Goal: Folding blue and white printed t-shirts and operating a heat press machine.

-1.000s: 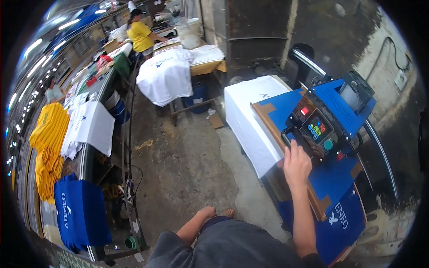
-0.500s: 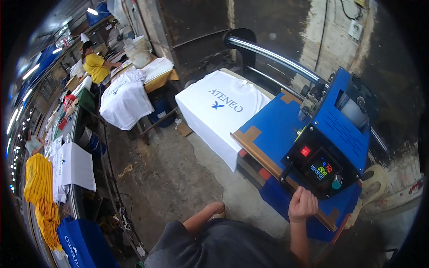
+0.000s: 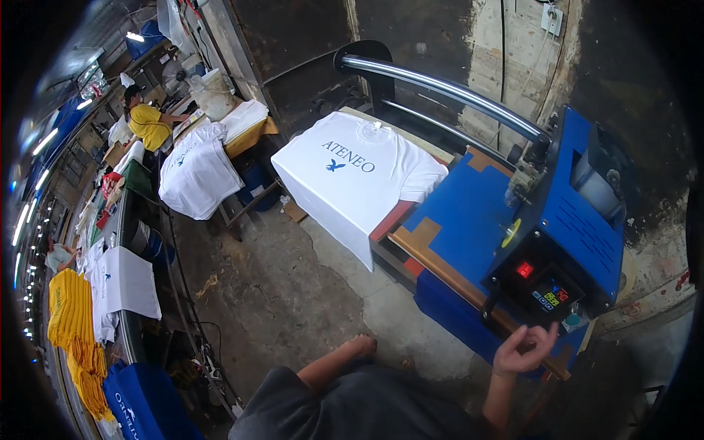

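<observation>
My right hand (image 3: 524,350) is beside the front corner of a blue heat press head (image 3: 583,220), near its green knob (image 3: 573,320) and lit control panel (image 3: 548,290). Thumb and fingers are bent but apart, with nothing seen between them. A white T-shirt (image 3: 352,198) with blue lettering and an emblem lies over the press bed to the left, its lower part hanging over the edge. Beneath the head is a blue sheet (image 3: 458,209) with brown tape along its borders. My left hand (image 3: 361,346) hangs low in front of me, away from the shirt; its fingers are too foreshortened to read.
Chrome rails (image 3: 440,86) run behind the bed. White printed shirts (image 3: 198,176) drape a table at the back left, where a person in yellow (image 3: 149,126) works. Along the left bench lie yellow garments (image 3: 73,308), a white shirt (image 3: 128,282) and a blue printed cloth (image 3: 147,403).
The press head has shifted right, away from the shirt, uncovering its sleeve and a red strip of bed. My right hand has moved right and loosened from a fist. The view has shifted slightly.
</observation>
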{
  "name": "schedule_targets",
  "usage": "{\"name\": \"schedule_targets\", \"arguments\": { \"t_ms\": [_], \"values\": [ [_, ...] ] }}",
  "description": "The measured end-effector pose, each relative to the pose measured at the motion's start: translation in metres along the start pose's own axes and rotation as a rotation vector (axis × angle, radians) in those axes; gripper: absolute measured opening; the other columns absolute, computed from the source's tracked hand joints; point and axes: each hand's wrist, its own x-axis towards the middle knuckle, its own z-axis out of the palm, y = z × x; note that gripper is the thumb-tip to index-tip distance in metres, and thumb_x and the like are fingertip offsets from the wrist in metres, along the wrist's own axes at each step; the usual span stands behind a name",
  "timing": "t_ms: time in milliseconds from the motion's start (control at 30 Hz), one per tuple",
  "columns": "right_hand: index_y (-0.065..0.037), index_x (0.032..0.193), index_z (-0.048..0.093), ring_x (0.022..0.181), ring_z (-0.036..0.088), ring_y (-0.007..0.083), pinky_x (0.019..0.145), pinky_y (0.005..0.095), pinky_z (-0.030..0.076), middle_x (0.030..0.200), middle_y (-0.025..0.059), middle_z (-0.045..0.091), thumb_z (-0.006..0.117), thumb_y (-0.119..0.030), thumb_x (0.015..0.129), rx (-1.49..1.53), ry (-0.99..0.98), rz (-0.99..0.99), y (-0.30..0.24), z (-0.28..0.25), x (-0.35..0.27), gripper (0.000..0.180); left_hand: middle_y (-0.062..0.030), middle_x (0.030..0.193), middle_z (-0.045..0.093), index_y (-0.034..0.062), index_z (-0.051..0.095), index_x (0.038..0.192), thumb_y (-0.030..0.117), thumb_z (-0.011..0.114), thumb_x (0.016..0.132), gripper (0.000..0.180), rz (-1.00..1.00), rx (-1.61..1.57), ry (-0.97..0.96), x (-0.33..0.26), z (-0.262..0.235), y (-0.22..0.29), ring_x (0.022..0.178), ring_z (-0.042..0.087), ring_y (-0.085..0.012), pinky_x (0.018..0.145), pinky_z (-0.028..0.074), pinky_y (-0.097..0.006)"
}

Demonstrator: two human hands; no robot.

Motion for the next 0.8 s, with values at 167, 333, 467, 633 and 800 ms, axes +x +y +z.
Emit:
{"name": "schedule_targets", "arguments": {
  "t_ms": [167,333,467,633,800],
  "values": [
    [0.007,0.139,0.027,0.067,0.043,0.0135,0.059,0.0254,0.037,0.086,0.0069,0.049,0.046,-0.004,0.091,-0.262,-0.011,0.113,-0.002,-0.017,0.007,0.053,-0.0165,0.108,0.062,0.0141,0.061,0.112,0.035,0.051,0.083,0.037,-0.137,-0.198,-0.193,-0.049,-0.062,0.032,0.105,0.058,-0.0323,0.089,0.044,-0.043],
    [0.003,0.140,0.030,0.078,0.045,0.0183,0.070,0.0279,0.040,0.093,0.0103,0.049,0.043,-0.004,0.091,-0.316,-0.029,0.164,0.000,-0.028,0.012,0.050,-0.0185,0.107,0.062,0.0064,0.063,0.105,0.034,0.051,0.083,0.037,-0.103,-0.362,-0.096,-0.070,-0.030,-0.031,0.103,0.057,-0.0363,0.086,0.044,-0.044],
    [-0.001,0.142,0.027,0.072,0.040,0.0123,0.064,0.0250,0.037,0.086,0.0038,0.044,0.046,-0.003,0.093,-0.155,0.008,0.323,-0.005,-0.029,0.015,0.053,-0.0188,0.105,0.063,0.0083,0.064,0.103,0.034,0.052,0.082,0.035,-0.198,-0.303,-0.143,-0.099,-0.061,-0.070,0.101,0.058,-0.0354,0.083,0.046,-0.044],
    [-0.007,0.143,0.028,0.065,0.042,0.0107,0.061,0.0244,0.039,0.082,0.0029,0.048,0.046,-0.006,0.092,-0.327,0.044,0.358,0.015,-0.026,0.009,0.055,-0.0190,0.100,0.064,0.0098,0.065,0.102,0.034,0.052,0.081,0.034,-0.300,-0.383,-0.083,-0.122,-0.058,-0.141,0.096,0.059,-0.0361,0.080,0.046,-0.044],
    [-0.011,0.144,0.029,0.065,0.041,0.0100,0.062,0.0226,0.038,0.080,0.0016,0.047,0.046,0.000,0.088,-0.376,0.052,0.335,0.025,-0.030,0.009,0.059,-0.0200,0.101,0.063,0.0052,0.066,0.095,0.029,0.050,0.079,0.033,-0.430,-0.526,-0.038,-0.161,-0.058,-0.184,0.098,0.059,-0.0369,0.083,0.046,-0.043]
  ]
}}
